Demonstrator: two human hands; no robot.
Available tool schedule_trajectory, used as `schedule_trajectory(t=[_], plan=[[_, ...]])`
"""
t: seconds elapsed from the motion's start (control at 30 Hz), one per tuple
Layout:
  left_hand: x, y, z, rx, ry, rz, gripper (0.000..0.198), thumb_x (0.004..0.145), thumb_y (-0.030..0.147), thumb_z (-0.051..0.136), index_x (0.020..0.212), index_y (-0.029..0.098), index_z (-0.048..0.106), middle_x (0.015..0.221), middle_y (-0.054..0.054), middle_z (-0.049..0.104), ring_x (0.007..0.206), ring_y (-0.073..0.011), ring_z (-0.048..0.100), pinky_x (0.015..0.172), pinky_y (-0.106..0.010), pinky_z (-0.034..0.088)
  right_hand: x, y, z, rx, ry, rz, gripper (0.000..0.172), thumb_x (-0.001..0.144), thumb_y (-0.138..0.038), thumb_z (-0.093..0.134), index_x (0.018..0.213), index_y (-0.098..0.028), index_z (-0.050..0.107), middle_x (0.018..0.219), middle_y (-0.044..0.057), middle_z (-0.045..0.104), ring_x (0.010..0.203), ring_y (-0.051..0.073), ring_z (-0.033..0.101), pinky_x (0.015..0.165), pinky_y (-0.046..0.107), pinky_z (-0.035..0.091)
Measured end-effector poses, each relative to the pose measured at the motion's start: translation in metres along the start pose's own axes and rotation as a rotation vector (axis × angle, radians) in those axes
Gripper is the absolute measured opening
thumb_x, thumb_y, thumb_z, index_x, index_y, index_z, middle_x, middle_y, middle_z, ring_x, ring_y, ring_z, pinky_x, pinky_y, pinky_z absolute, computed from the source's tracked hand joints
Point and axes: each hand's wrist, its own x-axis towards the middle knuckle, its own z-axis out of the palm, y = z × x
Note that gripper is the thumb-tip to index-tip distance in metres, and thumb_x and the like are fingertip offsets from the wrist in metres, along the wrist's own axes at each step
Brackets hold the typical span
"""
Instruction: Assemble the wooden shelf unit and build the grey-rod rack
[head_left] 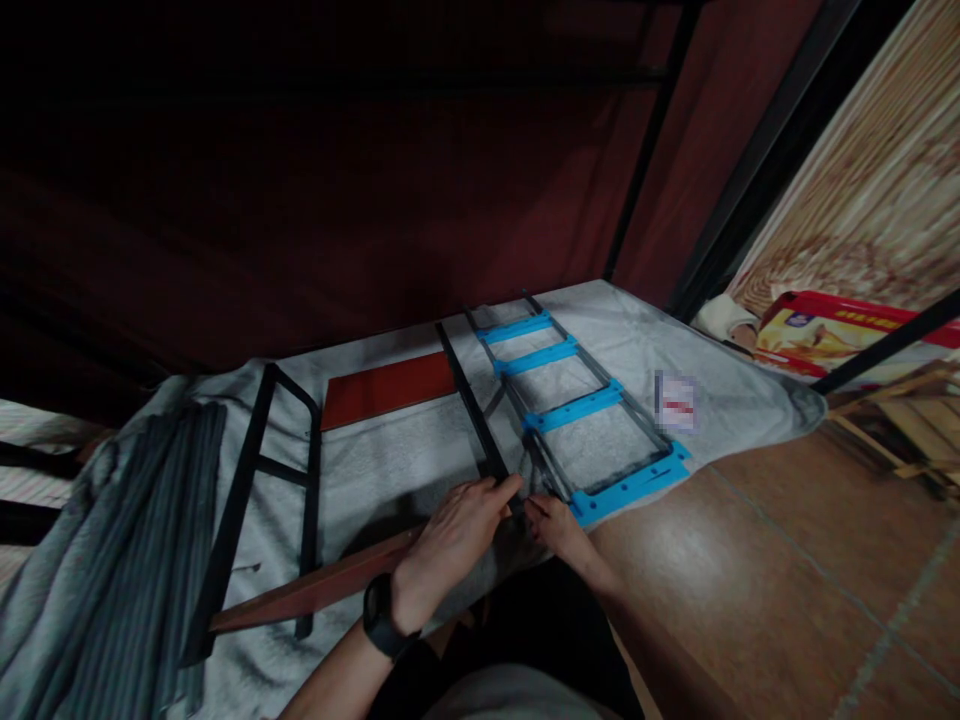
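My left hand (459, 535), with a dark wristband on its wrist, is closed on the near end of a black metal bar (474, 410). A reddish-brown board (322, 590) runs from near this hand to a black metal side frame (238, 510) on the left. My right hand (556, 527) is closed in a pinch beside the bar's end; whatever its fingers hold is hidden. Just right of it lies a rack of grey rods with blue plastic crosspieces (631, 485). An orange-brown panel (390, 388) lies flat beyond my hands, between the side frame and the bar.
A grey cloth (637, 335) lies under the parts. Several grey tubes (142, 560) are bundled at the left. To the right are a brown tiled floor (720, 590), a red and yellow box (832, 335) and a wooden rack (915, 430). Dark posts (649, 150) rise behind.
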Motion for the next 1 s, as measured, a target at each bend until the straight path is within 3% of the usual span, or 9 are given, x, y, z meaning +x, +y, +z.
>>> schedule_trajectory(t=[0.1,0.3,0.53,0.63,0.77,1.0], plan=[[0.0019,0.0018,-0.0057,-0.014,0.014,0.008,0.054,0.090,0.006,0.043,0.139,0.030,0.044,0.110,-0.004,0.064,0.104,-0.0207,0.060,0.095,-0.035,0.046,0.0048,0.0007,0.0046,0.078,-0.060,0.098,0.026,0.089,-0.032,0.046,0.068,-0.020,0.056,0.056,-0.002,0.055,0.050,0.013,0.057,0.050,0.024,0.048],[0.0016,-0.0003,-0.0026,0.015,0.005,0.019,0.051,0.092,0.008,0.044,0.139,0.028,0.044,0.111,-0.005,0.064,0.103,-0.0202,0.060,0.094,-0.035,0.046,0.0007,0.0064,0.0095,0.264,-0.030,0.098,0.016,0.083,-0.035,0.053,0.076,-0.021,0.057,0.065,-0.002,0.057,0.060,0.015,0.059,0.053,0.027,0.051],[0.0021,0.0027,-0.0042,0.056,-0.004,-0.008,0.052,0.091,0.005,0.044,0.137,0.028,0.044,0.115,-0.004,0.064,0.104,-0.0190,0.060,0.094,-0.035,0.047,0.0036,0.0010,0.0044,-0.144,-0.048,0.018,0.021,0.091,-0.028,0.044,0.086,-0.019,0.062,0.066,0.000,0.058,0.059,0.015,0.056,0.059,0.026,0.042],[0.0028,0.0047,-0.0075,0.039,-0.032,-0.012,0.050,0.091,0.005,0.045,0.135,0.029,0.046,0.111,-0.002,0.065,0.102,-0.0179,0.060,0.092,-0.033,0.047,0.0037,0.0025,0.0045,-0.154,-0.036,-0.010,0.023,0.093,-0.031,0.042,0.088,-0.019,0.061,0.069,0.001,0.061,0.063,0.016,0.059,0.062,0.026,0.043],[0.0021,0.0037,-0.0052,0.023,-0.042,-0.024,0.046,0.093,0.009,0.045,0.135,0.028,0.046,0.114,-0.004,0.064,0.103,-0.0181,0.060,0.092,-0.033,0.047,0.0024,0.0066,0.0079,-0.072,-0.024,-0.067,0.019,0.088,-0.019,0.043,0.094,-0.020,0.061,0.080,0.003,0.067,0.077,0.017,0.063,0.070,0.026,0.046],[0.0022,0.0035,-0.0052,0.031,-0.030,-0.025,0.046,0.093,0.008,0.045,0.135,0.028,0.046,0.112,-0.004,0.065,0.102,-0.0185,0.060,0.092,-0.034,0.047,0.0076,0.0024,0.0098,-0.243,-0.008,0.005,0.022,0.093,-0.023,0.043,0.090,-0.018,0.064,0.079,0.007,0.067,0.078,0.019,0.064,0.071,0.027,0.045]])
